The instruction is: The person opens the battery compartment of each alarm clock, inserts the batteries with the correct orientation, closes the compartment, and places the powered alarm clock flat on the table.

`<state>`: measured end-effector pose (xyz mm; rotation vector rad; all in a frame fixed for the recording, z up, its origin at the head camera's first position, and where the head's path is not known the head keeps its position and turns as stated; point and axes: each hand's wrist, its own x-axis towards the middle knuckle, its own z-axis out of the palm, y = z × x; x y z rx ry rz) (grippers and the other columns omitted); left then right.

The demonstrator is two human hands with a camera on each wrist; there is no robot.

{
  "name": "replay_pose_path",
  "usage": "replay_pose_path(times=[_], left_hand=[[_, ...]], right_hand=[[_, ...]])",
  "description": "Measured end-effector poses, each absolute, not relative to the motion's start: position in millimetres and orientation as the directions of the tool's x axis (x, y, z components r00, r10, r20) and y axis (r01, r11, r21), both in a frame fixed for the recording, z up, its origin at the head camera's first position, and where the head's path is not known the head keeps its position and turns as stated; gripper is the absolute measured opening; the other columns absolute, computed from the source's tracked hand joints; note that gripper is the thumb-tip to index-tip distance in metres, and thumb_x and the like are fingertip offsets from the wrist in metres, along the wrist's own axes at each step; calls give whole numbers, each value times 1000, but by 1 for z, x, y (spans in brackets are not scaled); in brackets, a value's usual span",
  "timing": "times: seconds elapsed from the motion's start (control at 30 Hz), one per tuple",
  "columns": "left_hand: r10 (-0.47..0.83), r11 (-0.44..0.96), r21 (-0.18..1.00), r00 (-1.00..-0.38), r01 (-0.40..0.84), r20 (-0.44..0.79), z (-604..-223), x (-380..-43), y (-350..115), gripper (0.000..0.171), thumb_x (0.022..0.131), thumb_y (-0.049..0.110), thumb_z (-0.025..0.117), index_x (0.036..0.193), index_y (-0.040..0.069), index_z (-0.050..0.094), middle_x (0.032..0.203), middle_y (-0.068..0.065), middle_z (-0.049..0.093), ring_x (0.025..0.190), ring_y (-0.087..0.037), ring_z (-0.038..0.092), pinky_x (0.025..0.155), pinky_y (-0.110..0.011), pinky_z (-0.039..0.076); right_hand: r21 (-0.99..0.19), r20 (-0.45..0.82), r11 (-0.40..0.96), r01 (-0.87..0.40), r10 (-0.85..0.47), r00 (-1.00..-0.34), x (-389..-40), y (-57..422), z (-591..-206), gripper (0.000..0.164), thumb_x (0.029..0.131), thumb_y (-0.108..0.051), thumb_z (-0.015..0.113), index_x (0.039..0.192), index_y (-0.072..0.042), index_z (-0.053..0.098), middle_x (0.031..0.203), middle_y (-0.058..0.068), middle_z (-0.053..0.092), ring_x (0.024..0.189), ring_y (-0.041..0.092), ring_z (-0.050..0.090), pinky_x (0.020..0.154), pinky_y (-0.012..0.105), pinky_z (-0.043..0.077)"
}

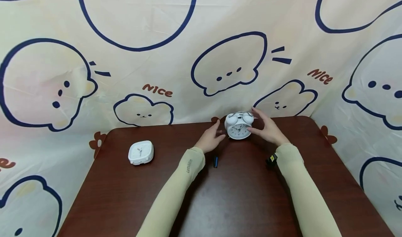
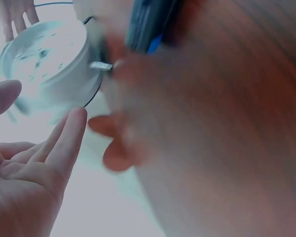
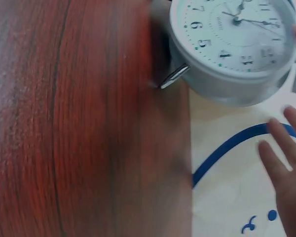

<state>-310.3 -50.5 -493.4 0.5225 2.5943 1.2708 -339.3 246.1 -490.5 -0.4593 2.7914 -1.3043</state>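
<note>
A white twin-bell alarm clock (image 1: 239,128) stands upright on its metal feet near the table's back edge. To its left is my left hand (image 1: 209,138), its fingers fairly straight and the thumb apart; in the left wrist view a small gap separates these fingers (image 2: 69,140) from the clock (image 2: 64,84). My right hand (image 1: 268,128) is at the clock's right side, thumb by the dial and fingers spread beside the bell. In the right wrist view, spread fingers (image 3: 281,148) reach toward the clock (image 3: 237,49) without curling round it; whether the thumb touches it is unclear.
A white rounded-square clock (image 1: 141,152) lies at the table's left. A small blue-and-black stick-like object (image 1: 215,162) lies between my forearms. Beside my right wrist is a small black item with a yellow mark (image 1: 272,159). A patterned cloth (image 1: 141,66) hangs behind the table.
</note>
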Motion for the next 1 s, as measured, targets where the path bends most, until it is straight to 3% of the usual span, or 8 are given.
replay_pose_path(times=[0.23,0.5,0.7,0.87,1.0], left_hand=[[393,609,708,-911,359,124,-461,-275,-94,65,107,24,59,164,14,29,161,-10,45,139,-27,55,114,-43,47],[289,655,609,-894,446,343,-442,-231,-170,57,105,23,63,158,20,43,149,-8,57,133,-27,58,109,-50,49],[148,711,608,-921,353,361,-446,-212,-235,57,102,19,67,155,15,46,147,-11,57,132,-33,57,106,-57,48],[30,781,597,-966,182,255,-471,-203,-282,61,100,19,69,155,12,45,151,-18,52,138,-40,49,109,-64,41],[-44,814,580,-989,47,142,-488,-200,-309,74,95,29,76,157,8,40,156,-25,42,140,-47,40,110,-69,36]], right_hand=[[-671,351,617,-411,-224,-909,-318,237,-473,82,96,-38,74,164,-28,28,168,10,31,154,38,29,118,71,27],[-455,563,597,-661,-382,-733,-284,175,-447,70,94,-27,77,156,-19,46,161,8,43,153,30,35,119,60,35],[-363,516,542,-758,-560,-648,-263,136,-449,68,95,-36,76,155,-23,49,161,2,45,153,25,37,119,52,39],[-364,416,509,-780,-660,-625,-256,113,-466,65,99,-44,69,157,-25,46,163,0,42,153,23,37,119,50,39],[-375,308,501,-780,-726,-615,-254,98,-480,65,101,-50,64,158,-26,44,164,1,42,154,21,35,120,50,38]])
